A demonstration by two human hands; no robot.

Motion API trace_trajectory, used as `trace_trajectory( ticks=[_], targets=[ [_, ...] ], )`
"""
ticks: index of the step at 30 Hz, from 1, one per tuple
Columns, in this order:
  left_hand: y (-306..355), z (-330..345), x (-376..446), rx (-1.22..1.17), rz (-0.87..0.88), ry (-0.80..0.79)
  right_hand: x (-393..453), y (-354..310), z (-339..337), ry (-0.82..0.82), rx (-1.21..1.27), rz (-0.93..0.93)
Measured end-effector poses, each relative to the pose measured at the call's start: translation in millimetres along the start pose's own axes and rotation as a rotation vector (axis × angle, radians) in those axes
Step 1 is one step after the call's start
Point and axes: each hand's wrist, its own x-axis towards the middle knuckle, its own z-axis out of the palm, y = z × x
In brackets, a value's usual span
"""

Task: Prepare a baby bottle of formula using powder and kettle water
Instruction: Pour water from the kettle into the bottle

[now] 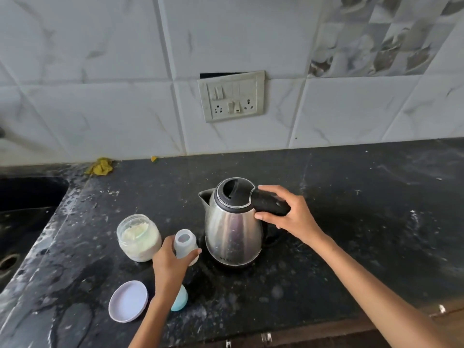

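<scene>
On the black speckled stone counter (351, 197) stands a stainless-steel electric kettle with a black lid and black handle (232, 222), upright, its spout turned toward the left. The right hand (288, 214) wraps its grip round the kettle's black handle, fingers over the top and thumb beneath, so the grip is holding the handle.

Just to the left of the kettle is a small translucent baby bottle with an open mouth (185, 243), standing upright on the counter. The left hand (170, 262) holds it from the near side, thumb and fingers curled about its lower body (the base of the bottle is hidden behind the hand).

Beside the bottle, further left, sits a clear glass jar of pale cream powder (139, 237), uncovered. Nearer the front edge lies a round lilac plastic lid (128, 300), its hollow side up. A pale blue-green cap (180, 298) shows partly from behind the left forearm, just right of the lid.

At the far left is a dark sink (27, 209) set into the counter. By the wall lies a crumpled yellow scrap (101, 167). On the white marbled tile wall (100, 84) is a cream switch-and-socket plate (231, 96).
</scene>
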Motion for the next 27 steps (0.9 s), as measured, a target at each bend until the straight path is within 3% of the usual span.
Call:
trace_trajectory(
  ticks=[12, 27],
  targets=[
    [20, -3, 31, -0.08, 0.04, -0.062, 8, 4, -1, 0.069, 0.213, 0.067],
    [30, 3, 36, -0.115, 0.126, -0.154, 14, -35, -34, -0.067, 0.076, -0.021]
  ],
)
